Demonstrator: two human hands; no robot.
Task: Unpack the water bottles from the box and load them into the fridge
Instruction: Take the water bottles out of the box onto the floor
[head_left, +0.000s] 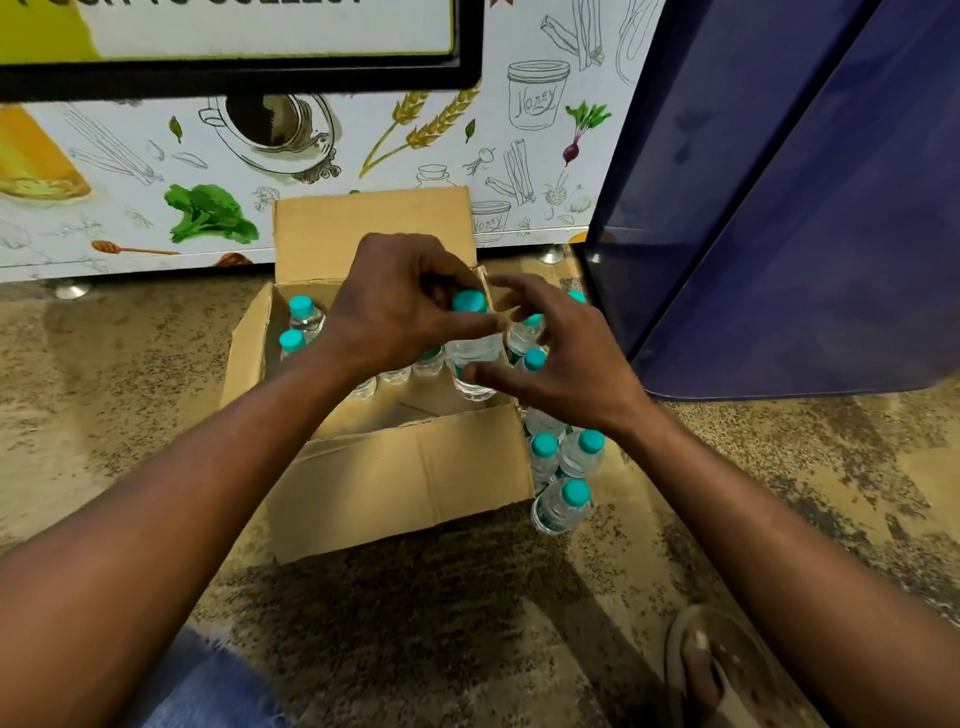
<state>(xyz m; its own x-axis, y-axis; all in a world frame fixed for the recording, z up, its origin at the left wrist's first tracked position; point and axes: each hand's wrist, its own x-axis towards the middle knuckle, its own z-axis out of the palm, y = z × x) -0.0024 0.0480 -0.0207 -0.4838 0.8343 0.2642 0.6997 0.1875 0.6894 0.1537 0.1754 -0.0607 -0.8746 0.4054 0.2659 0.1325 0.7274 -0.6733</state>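
The left hand (395, 306) pinched a bottle (470, 353) by its cap above the box (395, 478); the right hand (566, 358) was released beside it, so it could slip

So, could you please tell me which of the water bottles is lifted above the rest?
The bottle gripped by the left hand at its teal cap, over the box; its cap sits higher than the others, which stand in the box or on the floor beside it.

Floor (156, 415): box (400, 478), bottles (563, 501)
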